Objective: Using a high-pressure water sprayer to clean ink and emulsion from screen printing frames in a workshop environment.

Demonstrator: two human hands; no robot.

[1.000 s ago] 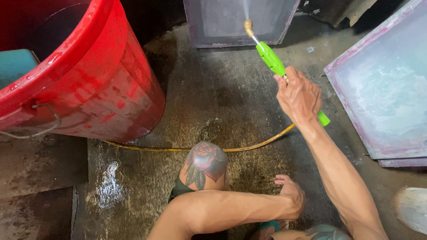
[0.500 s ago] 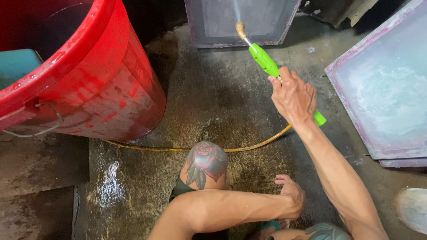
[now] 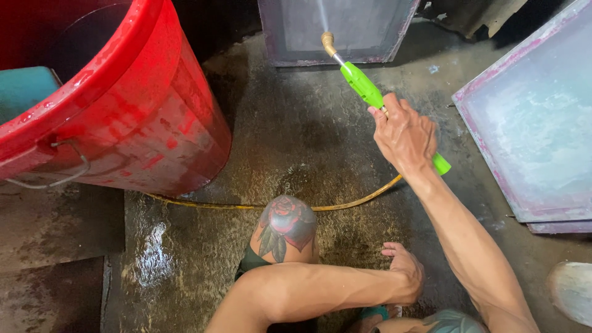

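While water jets from its brass nozzle, the green spray gun (image 3: 370, 92) sits clamped in the right hand (image 3: 404, 132), fingers wrapped tight round the grip, approx centre-right of view. Gun points toward 11 o'clock, tip aimed at a framed screen (image 3: 296, 31) propped upright at 12 o'clock; thin stream hits its grey mesh. Green butt end pokes out below the wrist at approx 4 o'clock from the hand.

Yellow hose (image 3: 345, 203) runs from under the gun's rear, curving across the wet concrete floor (image 3: 296, 142) toward 9 o'clock, passing just beside the base of the red bucket (image 3: 142, 117). Bucket fills the 10 o'clock area, wet, w/ a wire handle hanging on its side. Teal object (image 3: 21, 89) shows at the bucket's rim, far left; can't tell what it is.

Left hand (image 3: 404, 274) is at 5 o'clock, fingers loosely spread apart, holding nothing, resting by the lower leg; forearm crosses the bottom of view. Tattooed knee (image 3: 287, 225) sits at 6 o'clock, just above that forearm.

2nd framed screen (image 3: 536, 135), purple-edged w/ pale wet mesh, lies tilted at 3 o'clock, well apart from the gun. Puddle glints at 8 o'clock.
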